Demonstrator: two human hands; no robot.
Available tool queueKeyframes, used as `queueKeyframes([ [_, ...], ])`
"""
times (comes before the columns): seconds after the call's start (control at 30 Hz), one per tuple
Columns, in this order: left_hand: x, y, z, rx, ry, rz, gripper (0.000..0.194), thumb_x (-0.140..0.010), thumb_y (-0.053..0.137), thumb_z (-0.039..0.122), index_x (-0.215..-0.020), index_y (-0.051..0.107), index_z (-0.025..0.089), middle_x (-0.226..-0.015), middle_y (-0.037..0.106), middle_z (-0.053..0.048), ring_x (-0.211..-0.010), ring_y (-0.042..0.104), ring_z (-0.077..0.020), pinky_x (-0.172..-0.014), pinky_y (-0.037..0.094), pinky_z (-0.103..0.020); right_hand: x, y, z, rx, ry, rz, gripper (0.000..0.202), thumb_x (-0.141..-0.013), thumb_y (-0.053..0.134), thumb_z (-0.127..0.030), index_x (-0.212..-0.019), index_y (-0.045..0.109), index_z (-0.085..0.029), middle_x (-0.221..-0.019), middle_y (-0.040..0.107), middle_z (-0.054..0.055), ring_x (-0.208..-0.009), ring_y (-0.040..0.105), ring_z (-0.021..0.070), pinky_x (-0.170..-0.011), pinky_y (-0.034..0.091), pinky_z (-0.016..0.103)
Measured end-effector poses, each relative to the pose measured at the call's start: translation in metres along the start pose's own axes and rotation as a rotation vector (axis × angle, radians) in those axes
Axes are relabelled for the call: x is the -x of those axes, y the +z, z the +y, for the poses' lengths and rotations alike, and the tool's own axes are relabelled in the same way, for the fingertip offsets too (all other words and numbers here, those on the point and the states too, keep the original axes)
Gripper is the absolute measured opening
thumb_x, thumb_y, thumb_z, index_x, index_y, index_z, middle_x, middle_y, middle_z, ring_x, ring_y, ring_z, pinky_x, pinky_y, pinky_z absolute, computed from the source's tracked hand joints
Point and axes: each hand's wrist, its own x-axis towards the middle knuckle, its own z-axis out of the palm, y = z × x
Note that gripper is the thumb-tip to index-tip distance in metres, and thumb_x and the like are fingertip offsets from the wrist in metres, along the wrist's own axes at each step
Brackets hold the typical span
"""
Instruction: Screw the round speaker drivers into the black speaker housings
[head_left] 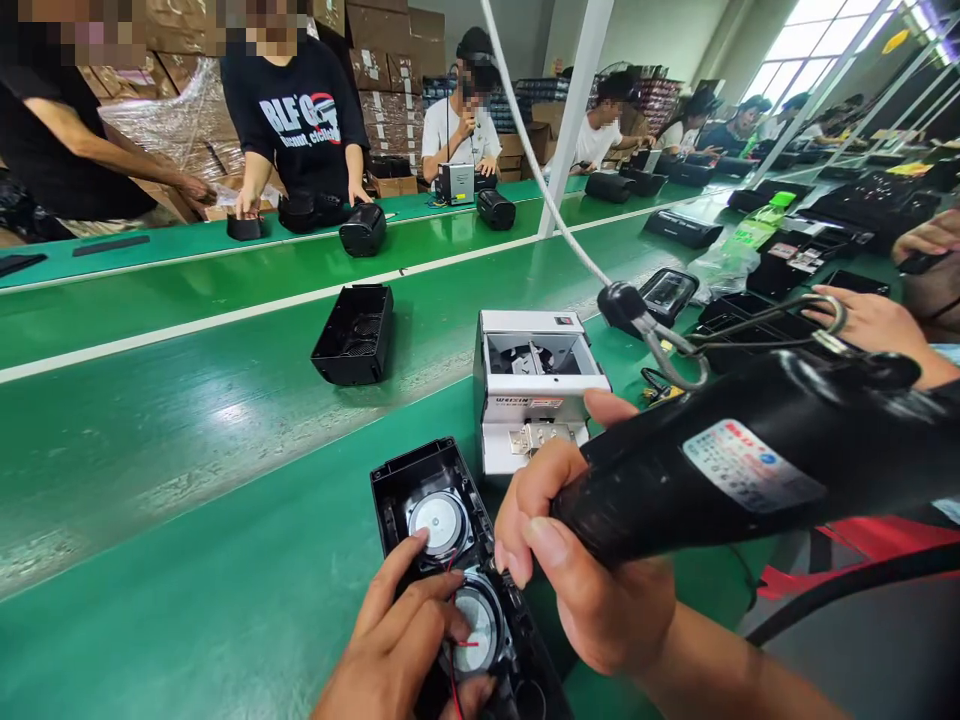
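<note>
Green covers the worktop (150,600) before us, and towards its far side, left of centre, we see an open black shell (354,335). Nearer, our left hand (409,640) spreads over a black housing (390,485), one fingertip at the upper round speaker (439,518), other fingers across the lower speaker (484,625), by a red wire (454,690). Just beyond the housing stands a white metal machine (499,400) with a windowed top. Our right hand (600,600), apart from the left, is wrapped around the front end of a black cylindrical tool (660,500); we cannot tell whether its tip touches the housing. Farther right are a green-labelled bottle (754,225) and a co-worker's hand (874,325).
</note>
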Motion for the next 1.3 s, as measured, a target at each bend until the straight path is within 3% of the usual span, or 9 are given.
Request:
queueKeyframes([
  [0.27, 0.002, 0.000, -0.001, 0.005, 0.040, 0.025, 0.018, -0.089, 0.073, 0.025, -0.098, 0.058, 0.028, -0.121, 0.080, -0.007, -0.147, 0.056, -0.0329, -0.114, 0.057, -0.053, 0.001, 0.000, -0.001, 0.015, -0.013, -0.007, 0.016, -0.102, 0.060, -0.012, -0.105, 0.062, -0.028, -0.088, 0.054, -0.002, -0.060, 0.056, 0.0109, -0.056, 0.055, 0.029],
  [0.33, 0.001, -0.001, 0.000, 0.008, 0.050, 0.027, 0.019, -0.089, 0.072, 0.024, -0.099, 0.057, 0.028, -0.121, 0.080, -0.006, -0.146, 0.057, -0.0311, -0.116, 0.056, -0.053, 0.001, 0.000, -0.002, 0.002, -0.006, 0.001, 0.034, -0.102, 0.060, -0.010, -0.125, 0.058, -0.035, -0.089, 0.054, -0.003, -0.060, 0.056, 0.0113, -0.056, 0.054, 0.030],
  [0.4, 0.001, -0.001, -0.001, 0.006, 0.065, 0.012, 0.019, -0.089, 0.072, 0.023, -0.100, 0.057, 0.028, -0.122, 0.080, -0.005, -0.145, 0.057, -0.0297, -0.117, 0.055, -0.052, 0.002, 0.000, -0.002, -0.010, 0.009, 0.011, 0.059, -0.101, 0.062, -0.010, -0.147, 0.043, -0.041, -0.089, 0.055, -0.004, -0.060, 0.056, 0.0119, -0.056, 0.054, 0.030],
  [0.5, 0.001, -0.003, -0.002, 0.002, 0.071, -0.009, 0.019, -0.090, 0.071, 0.024, -0.101, 0.057, 0.029, -0.124, 0.080, -0.004, -0.145, 0.057, -0.0286, -0.117, 0.055, -0.052, 0.002, -0.001, -0.002, -0.006, 0.018, 0.002, 0.074, -0.101, 0.062, -0.010, -0.158, 0.029, -0.043, -0.087, 0.056, -0.004, -0.061, 0.056, 0.0130, -0.056, 0.054, 0.031],
  [0.57, 0.001, -0.003, -0.002, 0.007, 0.069, -0.016, 0.017, -0.091, 0.070, 0.025, -0.101, 0.058, 0.029, -0.125, 0.079, -0.004, -0.145, 0.058, -0.0284, -0.118, 0.054, -0.054, 0.002, -0.001, -0.002, -0.010, 0.008, -0.011, 0.064, -0.101, 0.061, -0.009, -0.151, 0.039, -0.043, -0.088, 0.056, -0.004, -0.061, 0.056, 0.0123, -0.056, 0.054, 0.030],
  [0.67, 0.001, -0.002, 0.000, 0.015, 0.059, -0.015, 0.015, -0.091, 0.069, 0.025, -0.101, 0.058, 0.029, -0.124, 0.080, -0.004, -0.146, 0.057, -0.0298, -0.117, 0.054, -0.055, 0.001, -0.003, -0.002, 0.007, 0.009, -0.032, 0.030, -0.101, 0.061, -0.008, -0.118, 0.061, -0.033, -0.089, 0.055, -0.004, -0.063, 0.056, 0.0108, -0.057, 0.053, 0.028],
  [0.77, 0.000, -0.001, 0.001, 0.014, 0.063, -0.016, 0.016, -0.090, 0.069, 0.022, -0.100, 0.058, 0.028, -0.124, 0.080, -0.005, -0.143, 0.060, -0.0296, -0.118, 0.054, -0.055, 0.002, -0.005, 0.000, 0.038, 0.028, -0.046, 0.017, -0.101, 0.062, -0.011, -0.105, 0.063, -0.027, -0.085, 0.056, -0.003, -0.063, 0.055, 0.0105, -0.058, 0.052, 0.028],
  [1.17, -0.015, -0.019, 0.007, -0.092, 0.036, -0.207, 0.029, -0.080, 0.080, 0.022, -0.105, 0.067, 0.029, -0.124, 0.081, -0.001, -0.146, 0.058, -0.0347, -0.106, 0.064, -0.049, 0.003, -0.002, 0.003, 0.108, 0.109, -0.137, 0.014, -0.099, 0.062, -0.013, -0.095, 0.056, -0.025, -0.079, 0.050, -0.004, -0.061, 0.050, 0.0117, -0.055, 0.049, 0.027],
  [1.3, -0.019, -0.018, 0.012, -0.089, -0.005, -0.216, 0.031, -0.076, 0.079, 0.019, -0.104, 0.069, 0.028, -0.121, 0.081, -0.002, -0.143, 0.060, -0.0352, -0.106, 0.064, -0.047, -0.005, 0.002, -0.006, 0.229, 0.066, -0.139, 0.020, -0.090, 0.065, -0.011, -0.097, 0.054, -0.026, -0.077, 0.054, -0.004, -0.059, 0.053, 0.0127, -0.055, 0.049, 0.027],
])
